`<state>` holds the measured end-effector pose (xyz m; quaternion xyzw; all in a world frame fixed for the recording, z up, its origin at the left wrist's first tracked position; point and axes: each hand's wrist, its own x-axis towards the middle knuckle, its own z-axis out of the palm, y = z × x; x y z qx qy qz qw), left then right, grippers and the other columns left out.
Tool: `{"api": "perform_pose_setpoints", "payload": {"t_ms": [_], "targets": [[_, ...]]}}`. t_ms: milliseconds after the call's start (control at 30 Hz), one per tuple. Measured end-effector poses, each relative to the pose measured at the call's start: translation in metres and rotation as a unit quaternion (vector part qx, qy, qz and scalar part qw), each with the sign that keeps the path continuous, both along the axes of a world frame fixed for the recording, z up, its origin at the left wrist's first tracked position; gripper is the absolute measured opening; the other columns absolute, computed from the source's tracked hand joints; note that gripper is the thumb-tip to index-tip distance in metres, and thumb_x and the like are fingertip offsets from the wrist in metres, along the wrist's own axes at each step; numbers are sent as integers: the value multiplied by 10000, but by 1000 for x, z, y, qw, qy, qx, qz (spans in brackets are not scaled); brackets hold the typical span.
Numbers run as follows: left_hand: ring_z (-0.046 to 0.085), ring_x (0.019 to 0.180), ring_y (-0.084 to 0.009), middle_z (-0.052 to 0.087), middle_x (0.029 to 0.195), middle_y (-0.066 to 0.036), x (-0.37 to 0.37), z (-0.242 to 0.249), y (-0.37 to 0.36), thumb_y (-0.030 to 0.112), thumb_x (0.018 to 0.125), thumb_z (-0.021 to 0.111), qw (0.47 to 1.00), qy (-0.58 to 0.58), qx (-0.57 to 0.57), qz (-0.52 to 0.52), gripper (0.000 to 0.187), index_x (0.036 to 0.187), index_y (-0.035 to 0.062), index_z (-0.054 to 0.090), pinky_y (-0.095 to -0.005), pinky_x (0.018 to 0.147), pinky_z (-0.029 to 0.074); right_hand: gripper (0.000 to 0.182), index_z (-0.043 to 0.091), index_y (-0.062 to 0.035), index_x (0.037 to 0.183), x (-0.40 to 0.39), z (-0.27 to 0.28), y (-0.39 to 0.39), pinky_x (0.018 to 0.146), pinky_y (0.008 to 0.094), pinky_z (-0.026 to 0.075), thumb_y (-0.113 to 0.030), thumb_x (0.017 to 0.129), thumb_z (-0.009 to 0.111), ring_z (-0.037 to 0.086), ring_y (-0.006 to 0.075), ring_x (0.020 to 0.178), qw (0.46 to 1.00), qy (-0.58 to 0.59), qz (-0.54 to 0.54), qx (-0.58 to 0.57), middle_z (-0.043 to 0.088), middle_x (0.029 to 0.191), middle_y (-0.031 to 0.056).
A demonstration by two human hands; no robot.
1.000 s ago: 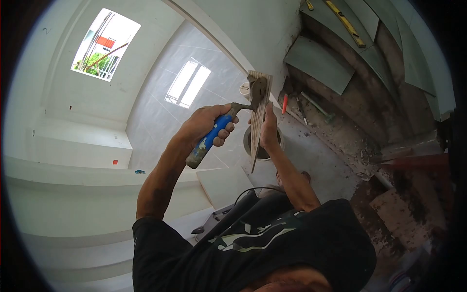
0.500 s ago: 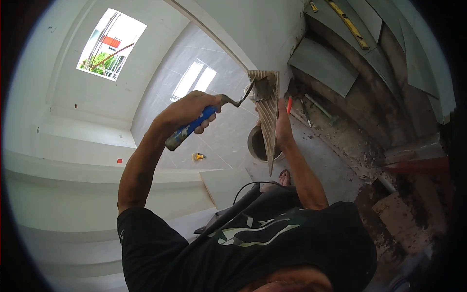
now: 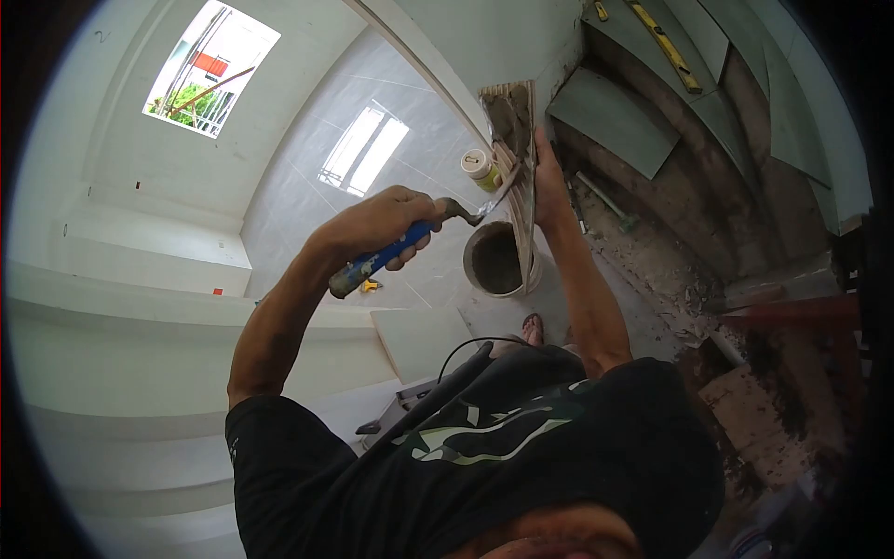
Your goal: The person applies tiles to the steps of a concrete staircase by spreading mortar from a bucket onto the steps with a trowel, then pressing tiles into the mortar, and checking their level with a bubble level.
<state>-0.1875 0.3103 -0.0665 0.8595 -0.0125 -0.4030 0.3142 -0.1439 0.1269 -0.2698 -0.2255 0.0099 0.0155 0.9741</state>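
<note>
My left hand (image 3: 396,224) is closed round the blue handle of a trowel (image 3: 382,259). The trowel's blade lies against the ridged face of a narrow, tapering tile piece (image 3: 523,216), about halfway along it. My right hand (image 3: 551,182) grips that piece by its right edge; some of its fingers are hidden behind it. Wet grey mortar (image 3: 507,116) covers the wide far end. Below the piece's pointed end stands a bucket (image 3: 472,270), with grey mortar inside, partly covered by the piece.
A lidded white tub (image 3: 475,164) stands on the tiled floor beyond the bucket. A hammer (image 3: 607,198) lies on the rubble-strewn ground at right. Steps with loose tiles (image 3: 615,121) and a yellow spirit level (image 3: 666,47) rise at upper right. A wall edge (image 3: 419,65) is ahead.
The tile piece has moved forward and up in view, uncovering more of the bucket. The trowel blade has shifted from the piece's wide end down toward its middle.
</note>
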Motion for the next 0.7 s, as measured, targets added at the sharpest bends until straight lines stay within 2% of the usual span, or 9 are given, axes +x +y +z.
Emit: {"api": "perform_pose_setpoints", "payload": {"t_ms": [200,300,367,400,500,567,633,667,700], "targets": [[496,453,-73,529,648,-11,-19,-12,7,334,983,490,999,-21,-33,-9,330,882,28,561,-227,410,433,582,587,-59,1045,11,3,-7,492,339,521,-560,1010,292,599,189,593,999,-24,-23,32,609,791,72],[494,443,-77,524,640,-17,-33,-23,11,295,983,477,997,-34,-58,-27,294,898,24,555,-235,414,429,607,586,-33,1080,24,-14,-15,568,373,568,-541,1017,261,653,240,695,998,-49,-5,45,652,854,123],[496,457,-85,518,638,-17,-43,-33,15,292,992,467,995,-72,-44,-43,293,886,33,551,-239,416,424,613,586,-35,1076,29,-21,-15,569,376,563,-547,1016,253,651,242,690,997,-41,-10,67,651,846,119],[531,480,-125,536,656,-44,-50,-35,18,317,999,465,992,-101,-32,-73,349,880,-2,541,-290,437,449,619,586,-38,1071,34,-22,-18,571,380,558,-552,1014,246,649,244,684,995,-34,-14,90,651,838,115],[531,500,-134,535,655,-43,-68,-32,30,318,998,471,988,-107,9,-112,340,890,4,543,-312,467,456,612,586,-41,1073,38,-26,-28,567,382,551,-545,1017,244,647,246,687,997,-22,-27,73,653,833,108],[542,580,-134,538,669,-50,-66,-26,43,317,996,481,988,-91,11,-126,328,934,6,568,-312,517,459,612,589,-41,1080,35,-24,-34,563,376,548,-550,1016,254,649,238,694,997,-31,-17,73,656,835,107],[548,660,-137,541,686,-57,-58,-20,43,311,992,497,983,-165,-26,-81,315,1006,10,590,-301,576,455,613,591,-41,1087,29,-21,-38,559,369,546,-554,1014,265,652,229,700,996,-37,-2,76,659,837,106],[550,707,-155,565,714,-76,-47,-15,40,296,986,516,975,-201,-16,-94,311,1068,10,607,-319,630,456,604,596,-42,1091,23,-21,-34,558,367,546,-556,1011,290,652,225,685,996,-50,23,69,663,841,107],[555,694,-180,586,727,-91,-32,-19,45,284,980,527,943,-301,3,-146,303,1047,3,616,-351,659,457,596,600,-42,1095,14,-18,-28,557,365,546,-559,1008,315,653,221,669,995,-64,50,62,666,845,107]]}}
